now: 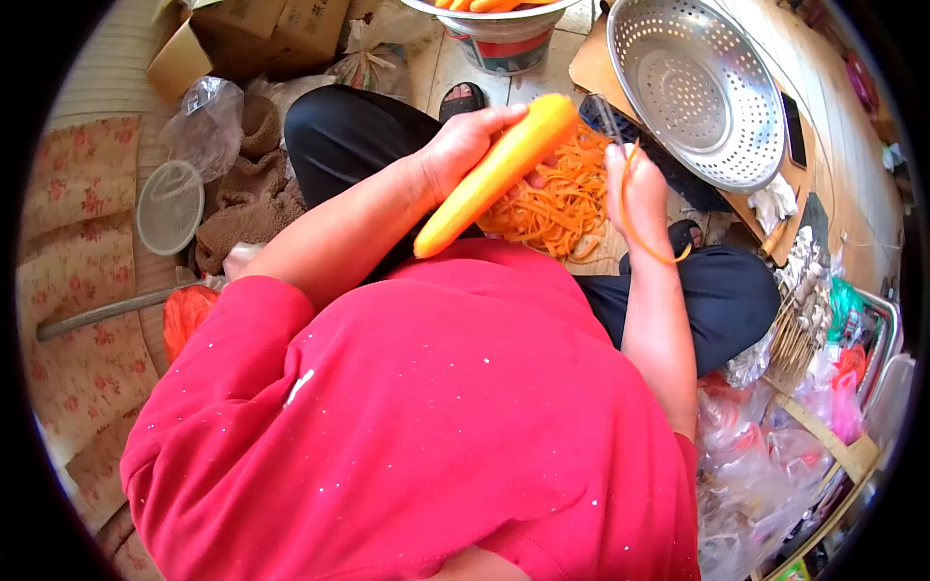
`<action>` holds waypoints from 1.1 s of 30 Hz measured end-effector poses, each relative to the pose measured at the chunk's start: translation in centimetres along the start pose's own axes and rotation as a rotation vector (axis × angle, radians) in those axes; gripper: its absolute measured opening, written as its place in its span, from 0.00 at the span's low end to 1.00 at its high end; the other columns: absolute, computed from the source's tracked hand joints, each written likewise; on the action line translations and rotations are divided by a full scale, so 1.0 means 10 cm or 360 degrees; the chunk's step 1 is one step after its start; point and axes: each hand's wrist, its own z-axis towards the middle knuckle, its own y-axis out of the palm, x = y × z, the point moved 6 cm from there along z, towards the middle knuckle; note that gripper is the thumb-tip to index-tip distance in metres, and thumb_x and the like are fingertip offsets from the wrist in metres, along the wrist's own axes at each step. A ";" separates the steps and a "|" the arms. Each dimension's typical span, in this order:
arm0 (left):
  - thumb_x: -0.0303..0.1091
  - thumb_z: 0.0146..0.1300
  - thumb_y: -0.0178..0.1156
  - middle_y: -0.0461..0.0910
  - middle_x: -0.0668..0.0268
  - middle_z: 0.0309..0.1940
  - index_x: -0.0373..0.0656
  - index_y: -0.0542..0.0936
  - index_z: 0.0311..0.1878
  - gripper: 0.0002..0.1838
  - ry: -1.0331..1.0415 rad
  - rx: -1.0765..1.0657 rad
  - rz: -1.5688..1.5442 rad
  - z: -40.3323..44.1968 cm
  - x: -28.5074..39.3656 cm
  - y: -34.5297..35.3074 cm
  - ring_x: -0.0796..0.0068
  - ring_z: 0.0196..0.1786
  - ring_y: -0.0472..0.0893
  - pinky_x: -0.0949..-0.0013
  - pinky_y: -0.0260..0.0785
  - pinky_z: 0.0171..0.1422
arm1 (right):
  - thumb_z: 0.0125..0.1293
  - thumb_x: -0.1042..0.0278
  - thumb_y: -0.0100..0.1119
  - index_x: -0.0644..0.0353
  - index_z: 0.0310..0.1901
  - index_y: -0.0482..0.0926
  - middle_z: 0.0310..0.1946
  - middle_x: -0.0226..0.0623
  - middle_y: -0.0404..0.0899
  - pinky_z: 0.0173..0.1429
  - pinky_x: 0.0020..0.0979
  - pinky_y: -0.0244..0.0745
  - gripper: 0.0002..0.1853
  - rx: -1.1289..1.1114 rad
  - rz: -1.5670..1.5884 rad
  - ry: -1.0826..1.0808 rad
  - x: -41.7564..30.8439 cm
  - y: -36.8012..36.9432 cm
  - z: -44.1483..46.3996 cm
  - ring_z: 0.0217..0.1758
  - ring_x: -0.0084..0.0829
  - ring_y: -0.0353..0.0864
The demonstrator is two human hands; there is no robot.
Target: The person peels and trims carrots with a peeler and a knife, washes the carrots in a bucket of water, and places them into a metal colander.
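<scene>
A large peeled carrot [499, 174] lies tilted in my left hand [463, 147], whose fingers wrap round its upper part. My right hand [639, 194] is closed around a peeler [606, 118] just right of the carrot, apart from it. From that hand dangles a long orange peel strip [630, 208], curling down past the wrist. Between my knees, below both hands, sits a heap of carrot peelings [557, 213]. What holds the heap is mostly hidden.
A perforated metal colander [693, 82] rests at the upper right, near a dark phone [794, 131]. Ahead, a metal basin [542, 14] of carrots stands on a bucket [499, 50]. Cardboard boxes [266, 39] are at the upper left; plastic bags [751, 465] crowd the lower right.
</scene>
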 end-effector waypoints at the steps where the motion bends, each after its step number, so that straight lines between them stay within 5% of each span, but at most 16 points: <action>1: 0.54 0.72 0.42 0.80 0.49 0.46 0.40 0.68 0.64 0.29 0.0068 0.0028 -0.0075 0.07 0.04 -0.04 0.61 0.34 0.83 0.65 0.78 0.28 | 0.70 0.57 0.53 0.64 0.35 0.76 0.23 0.47 0.79 0.31 0.42 0.69 0.16 0.0074 -0.0014 -0.0176 -0.10 0.00 -0.06 0.25 0.46 0.78; 4: 0.55 0.72 0.42 0.80 0.53 0.40 0.40 0.71 0.58 0.27 0.0154 0.0245 -0.0209 0.20 0.13 -0.25 0.64 0.31 0.81 0.65 0.78 0.29 | 0.69 0.60 0.52 0.61 0.32 0.73 0.24 0.52 0.74 0.33 0.45 0.70 0.13 -0.0206 0.0072 -0.0429 -0.57 0.20 -0.46 0.31 0.57 0.76; 11: 0.56 0.73 0.42 0.78 0.59 0.34 0.41 0.72 0.53 0.26 0.0212 0.0464 -0.0370 0.29 0.20 -0.19 0.67 0.29 0.79 0.67 0.76 0.29 | 0.68 0.60 0.52 0.61 0.33 0.72 0.27 0.53 0.77 0.34 0.49 0.70 0.12 -0.0305 0.0090 -0.0740 -0.76 0.34 -0.63 0.33 0.58 0.77; 13: 0.55 0.73 0.43 0.79 0.60 0.33 0.39 0.74 0.52 0.26 0.0165 0.0559 -0.0208 0.09 0.12 0.03 0.68 0.28 0.79 0.67 0.75 0.27 | 0.69 0.59 0.51 0.62 0.34 0.73 0.27 0.53 0.77 0.34 0.50 0.70 0.14 -0.0171 -0.0080 -0.0320 -0.48 0.34 -0.40 0.34 0.59 0.77; 17: 0.55 0.71 0.47 0.80 0.59 0.35 0.38 0.75 0.54 0.27 -0.0115 0.0254 0.0107 -0.17 -0.07 0.08 0.67 0.27 0.81 0.68 0.76 0.25 | 0.69 0.56 0.51 0.64 0.34 0.76 0.30 0.55 0.79 0.40 0.48 0.71 0.16 -0.0121 -0.0232 0.0005 0.13 0.13 0.07 0.37 0.56 0.79; 19: 0.56 0.71 0.46 0.81 0.57 0.38 0.37 0.74 0.57 0.29 -0.0104 -0.0033 0.0113 -0.23 -0.03 0.12 0.65 0.29 0.82 0.67 0.77 0.26 | 0.69 0.56 0.50 0.64 0.34 0.77 0.30 0.56 0.79 0.41 0.47 0.71 0.17 -0.0076 -0.0391 -0.0001 0.15 0.05 0.11 0.37 0.55 0.79; 21: 0.57 0.71 0.45 0.81 0.52 0.40 0.36 0.73 0.59 0.31 -0.0098 0.0068 -0.0124 -0.13 0.00 -0.08 0.63 0.29 0.83 0.64 0.78 0.27 | 0.69 0.55 0.50 0.64 0.34 0.76 0.28 0.55 0.78 0.40 0.47 0.70 0.18 -0.0078 -0.0180 0.0004 0.07 0.05 0.02 0.36 0.55 0.79; 24: 0.56 0.71 0.45 0.81 0.52 0.40 0.37 0.74 0.55 0.29 0.0042 0.0174 -0.0173 -0.04 0.14 -0.15 0.63 0.29 0.83 0.65 0.78 0.28 | 0.69 0.57 0.51 0.62 0.35 0.75 0.25 0.52 0.77 0.35 0.46 0.70 0.15 -0.0114 -0.0009 -0.0201 -0.26 0.16 -0.21 0.31 0.54 0.78; 26: 0.57 0.71 0.44 0.81 0.54 0.37 0.38 0.74 0.51 0.28 0.0083 0.0554 -0.0124 0.01 0.20 -0.26 0.65 0.28 0.82 0.66 0.77 0.27 | 0.68 0.58 0.53 0.60 0.35 0.75 0.25 0.50 0.77 0.33 0.46 0.71 0.13 -0.0222 0.0077 -0.0370 -0.55 0.21 -0.40 0.29 0.55 0.77; 31: 0.58 0.72 0.41 0.79 0.60 0.31 0.39 0.74 0.49 0.28 0.0118 0.0558 -0.0348 0.21 0.19 -0.29 0.69 0.26 0.79 0.67 0.77 0.27 | 0.66 0.61 0.55 0.58 0.31 0.71 0.25 0.49 0.76 0.34 0.48 0.72 0.10 -0.0329 0.0100 -0.0809 -0.81 0.36 -0.66 0.31 0.55 0.78; 33: 0.57 0.72 0.42 0.79 0.60 0.31 0.39 0.74 0.50 0.28 0.0203 0.0533 -0.0376 0.21 0.17 -0.21 0.69 0.25 0.79 0.67 0.76 0.28 | 0.66 0.61 0.55 0.58 0.32 0.71 0.26 0.50 0.76 0.34 0.48 0.72 0.11 -0.0256 0.0037 -0.0741 -0.73 0.37 -0.60 0.31 0.55 0.77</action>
